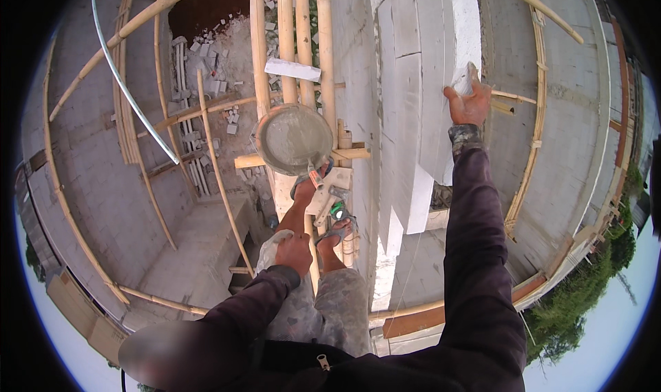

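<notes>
My left hand point(294, 253) is closed in front of my thigh, with a pale crumpled piece point(268, 249), like a plastic bag or cloth, bunched at its fingers. On the right, my arm reaches far forward. My right hand point(471, 104) grips the top edge of a white block point(465, 20) in the wall, thumb on one side and fingers on the other. A round bucket of grey wet mortar point(295, 139) stands on the scaffold ahead of my feet. A trowel with an orange handle point(316, 178) rests at the bucket's near rim.
Bamboo poles point(303, 34) form the narrow platform, and a loose white block point(292, 69) lies across them. A green and white round tool point(338, 211) sits by my foot. Rubble point(220, 75) covers the ground far below on the left. A pale hose point(127, 89) hangs at upper left.
</notes>
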The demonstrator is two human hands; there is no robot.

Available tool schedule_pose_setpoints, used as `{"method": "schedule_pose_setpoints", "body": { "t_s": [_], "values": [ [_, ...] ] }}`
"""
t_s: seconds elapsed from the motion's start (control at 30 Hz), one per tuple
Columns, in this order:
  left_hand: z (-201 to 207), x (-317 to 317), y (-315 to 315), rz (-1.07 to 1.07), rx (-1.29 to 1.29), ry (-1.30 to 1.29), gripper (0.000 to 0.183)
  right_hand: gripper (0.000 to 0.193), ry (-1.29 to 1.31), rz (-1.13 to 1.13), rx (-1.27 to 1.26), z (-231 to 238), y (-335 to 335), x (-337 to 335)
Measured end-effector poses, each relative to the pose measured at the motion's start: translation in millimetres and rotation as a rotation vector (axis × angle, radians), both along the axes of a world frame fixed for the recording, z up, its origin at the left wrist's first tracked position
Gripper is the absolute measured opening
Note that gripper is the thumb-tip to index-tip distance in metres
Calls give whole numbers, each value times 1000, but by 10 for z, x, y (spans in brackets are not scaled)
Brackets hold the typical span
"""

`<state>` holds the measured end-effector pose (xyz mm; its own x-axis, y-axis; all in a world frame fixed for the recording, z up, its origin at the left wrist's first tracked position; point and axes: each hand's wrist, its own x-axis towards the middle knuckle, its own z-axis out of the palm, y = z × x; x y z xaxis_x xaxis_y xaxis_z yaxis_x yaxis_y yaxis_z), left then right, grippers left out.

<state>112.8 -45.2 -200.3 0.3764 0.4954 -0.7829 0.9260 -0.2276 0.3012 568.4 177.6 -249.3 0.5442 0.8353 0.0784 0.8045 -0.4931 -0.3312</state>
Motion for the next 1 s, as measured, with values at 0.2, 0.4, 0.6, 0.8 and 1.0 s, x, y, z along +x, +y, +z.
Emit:
{"method": "schedule_pose_setpoints", "body": {
  "t_s": [0.2, 0.4, 0.6, 0.8, 1.0],
  "values": [
    [-19, 21, -66, 10, 25, -23, 20, 88, -17, 34, 64, -27, 64, -3],
    [-1, 54, -50, 48, 2, -22, 21, 89, 24, 14, 50, 14, 12, -38],
    [-15, 81, -112, 51, 11, -25, 21, 90, -10, 16, 57, -8, 39, -75],
    [-19, 85, -143, 35, -17, -3, 21, 90, -15, 33, 58, -9, -40, -111],
    [-8, 99, -150, 81, -6, -10, 23, 89, -7, 33, 77, 29, -89, -146]
  ]
}}
